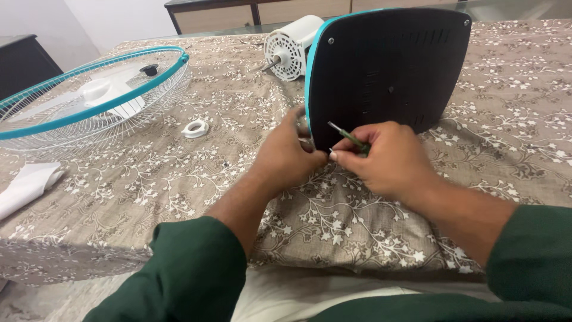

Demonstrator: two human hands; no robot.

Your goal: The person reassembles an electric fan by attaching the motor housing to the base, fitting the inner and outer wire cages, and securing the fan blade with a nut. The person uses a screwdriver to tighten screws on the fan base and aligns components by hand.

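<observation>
Near the bed's front edge, the right hand (390,158) pinches a screwdriver (348,137) while the left hand (286,156) grips the tilted fan base (387,65), which could tip if the tool slips.

One black fan base (387,71), teal-edged, at 1 o'clock. One white motor (292,45) at 12 o'clock. One wire grille (89,95) with teal rim at 10 o'clock; one white blade (110,95) and one black cap (149,70) inside it. One white ring (195,128). One white cloth (27,185) at 9 o'clock. One green-handled screwdriver (348,138). Two hands: left hand (289,155), right hand (390,158).
</observation>
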